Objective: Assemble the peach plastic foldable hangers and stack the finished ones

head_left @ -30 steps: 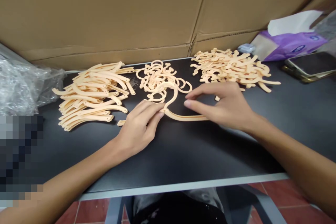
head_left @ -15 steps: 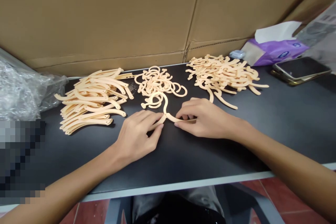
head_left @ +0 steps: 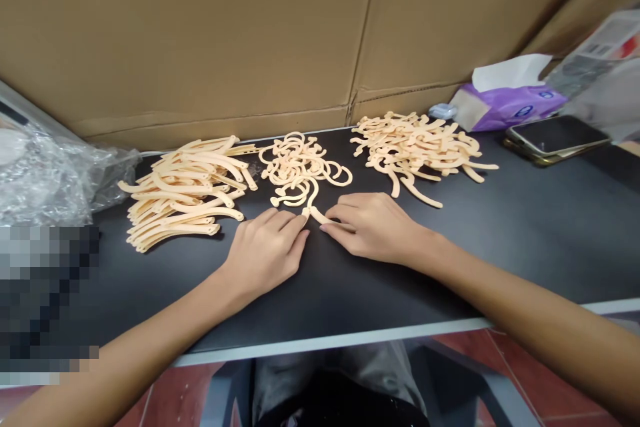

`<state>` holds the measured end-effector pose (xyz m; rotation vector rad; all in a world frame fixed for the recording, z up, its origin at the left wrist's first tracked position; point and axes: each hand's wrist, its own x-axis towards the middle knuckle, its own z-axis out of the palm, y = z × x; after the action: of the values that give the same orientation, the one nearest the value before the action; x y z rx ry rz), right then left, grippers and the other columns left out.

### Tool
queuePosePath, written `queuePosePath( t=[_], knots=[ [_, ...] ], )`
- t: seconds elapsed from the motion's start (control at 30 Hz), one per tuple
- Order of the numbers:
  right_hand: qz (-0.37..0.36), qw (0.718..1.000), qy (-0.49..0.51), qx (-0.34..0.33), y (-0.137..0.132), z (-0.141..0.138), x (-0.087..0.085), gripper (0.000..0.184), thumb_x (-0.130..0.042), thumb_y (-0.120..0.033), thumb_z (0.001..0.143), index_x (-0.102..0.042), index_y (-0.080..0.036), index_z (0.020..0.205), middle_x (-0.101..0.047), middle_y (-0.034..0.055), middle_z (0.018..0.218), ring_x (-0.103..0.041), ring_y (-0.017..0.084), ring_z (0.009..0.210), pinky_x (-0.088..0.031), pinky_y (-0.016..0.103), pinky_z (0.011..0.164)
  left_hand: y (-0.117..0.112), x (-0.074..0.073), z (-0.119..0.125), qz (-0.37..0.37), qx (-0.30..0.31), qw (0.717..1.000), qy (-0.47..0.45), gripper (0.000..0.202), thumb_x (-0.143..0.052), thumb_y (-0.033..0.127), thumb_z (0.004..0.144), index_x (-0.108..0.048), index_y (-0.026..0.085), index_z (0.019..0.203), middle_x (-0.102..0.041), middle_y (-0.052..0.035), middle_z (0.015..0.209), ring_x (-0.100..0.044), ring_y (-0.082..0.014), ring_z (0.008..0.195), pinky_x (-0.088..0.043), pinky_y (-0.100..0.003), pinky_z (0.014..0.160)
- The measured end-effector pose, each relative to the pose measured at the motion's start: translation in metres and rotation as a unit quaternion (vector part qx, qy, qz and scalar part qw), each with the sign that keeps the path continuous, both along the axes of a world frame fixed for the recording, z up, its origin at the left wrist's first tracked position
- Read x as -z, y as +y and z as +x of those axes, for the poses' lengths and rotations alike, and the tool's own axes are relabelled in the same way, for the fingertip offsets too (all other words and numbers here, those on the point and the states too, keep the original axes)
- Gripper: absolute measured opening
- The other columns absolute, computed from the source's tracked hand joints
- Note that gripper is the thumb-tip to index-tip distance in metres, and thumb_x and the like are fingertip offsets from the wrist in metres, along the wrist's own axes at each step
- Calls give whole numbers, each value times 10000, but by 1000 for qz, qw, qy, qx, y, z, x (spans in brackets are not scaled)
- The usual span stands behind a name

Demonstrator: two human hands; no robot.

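Note:
Both of my hands are on a cream plastic clothes hanger, made of a curved hook and two arms that meet at a central joint. My left hand pinches its left arm close to that joint, and the fingers hide most of this arm. On the other side, my right hand grips the right arm between thumb and fingers. The hanger's hook points away from me and overlaps the edge of a pile of loose hooks.
Loose hanger arms are heaped at left and at right on the black table. Behind stands a cardboard wall. Clear plastic wrap lies far left; a tissue pack and a phone are at right.
My hands have come closer together around the hanger's joint. The left fingers now cover more of the left arm. The camera view has shifted slightly.

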<state>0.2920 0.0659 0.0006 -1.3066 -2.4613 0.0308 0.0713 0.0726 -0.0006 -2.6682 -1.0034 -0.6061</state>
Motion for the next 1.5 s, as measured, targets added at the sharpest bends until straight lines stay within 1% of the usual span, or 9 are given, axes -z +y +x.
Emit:
queuePosePath(
  t=[0.17, 0.27, 0.33, 0.4, 0.47, 0.53, 0.67, 1.03, 1.5],
  knots=[
    [92, 995, 10, 21, 0, 2, -6, 289, -577, -340, 945, -735, -139, 810, -697, 69, 746, -630, 194, 724, -378, 299, 612, -10, -11, 1, 24, -29, 999, 23, 204, -594, 246, 928, -718, 181, 1076, -759, -58, 1031, -695, -246, 872, -541, -326, 605],
    [165, 983, 75, 23, -22, 10, -9, 238, -580, -286, 947, -734, -117, 881, -732, 104, 862, -645, 221, 816, -480, 343, 729, -32, -20, -19, 7, -34, 999, 7, 287, -563, 280, 956, -679, 168, 1193, -693, -99, 1234, -641, -287, 1091, -575, -410, 839],
    [174, 978, 112, 17, -50, 19, -5, 167, -613, -237, 930, -721, -110, 925, -735, 121, 954, -642, 227, 898, -513, 374, 825, -56, -20, -41, -33, -19, 999, 5, 333, -532, 284, 977, -649, 137, 1252, -625, -138, 1346, -568, -298, 1238, -512, -448, 1016],
    [157, 981, 111, 15, -83, 27, 3, 167, -642, -227, 913, -707, -105, 1007, -723, 152, 1078, -626, 256, 1045, -510, 421, 926, -81, -14, -62, -65, -2, 997, 46, 457, -505, 351, 990, -559, 124, 1383, -517, -151, 1482, -466, -311, 1370, -463, -455, 1081],
    [114, 991, 68, 20, -112, 32, 13, 339, -644, -310, 916, -665, -90, 1174, -660, 190, 1280, -545, 301, 1252, -473, 469, 1015, -101, -4, -76, -67, 8, 992, 109, 660, -506, 498, 975, -423, 108, 1501, -424, -148, 1568, -408, -313, 1428, -439, -440, 1099],
    [82, 996, -19, 22, -130, 31, 20, 662, -624, -502, 901, -537, -60, 1386, -532, 216, 1465, -432, 346, 1388, -418, 527, 1075, -110, 5, -79, -30, 11, 990, 141, 811, -509, 632, 934, -368, 107, 1536, -416, -144, 1578, -397, -330, 1440, -366, -474, 1151],
    [91, 987, -125, 47, -134, 21, 27, 926, -552, -684, 866, -394, -34, 1507, -416, 221, 1563, -325, 369, 1472, -286, 561, 1161, -102, 12, -68, 6, -25, 989, 148, 861, -470, 698, 922, -371, 104, 1537, -437, -160, 1561, -451, -327, 1412, -310, -462, 1179],
    [121, 977, -149, 89, -131, 17, 35, 900, -362, -748, 920, -423, -57, 1494, -427, 204, 1562, -400, 335, 1442, -291, 491, 1151, -94, 16, -63, 42, -23, 986, 157, 853, -272, 692, 973, -381, 43, 1515, -437, -206, 1548, -458, -341, 1409, -275, -488, 1190],
    [133, 979, -119, 102, -130, 15, 37, 832, -263, -701, 959, -506, -63, 1435, -512, 183, 1505, -480, 302, 1384, -325, 473, 1120, -97, 13, -63, -2, -35, 988, 153, 934, -355, 734, 924, -249, 78, 1580, -408, -178, 1574, -410, -340, 1445, -278, -481, 1202]
  ],
)
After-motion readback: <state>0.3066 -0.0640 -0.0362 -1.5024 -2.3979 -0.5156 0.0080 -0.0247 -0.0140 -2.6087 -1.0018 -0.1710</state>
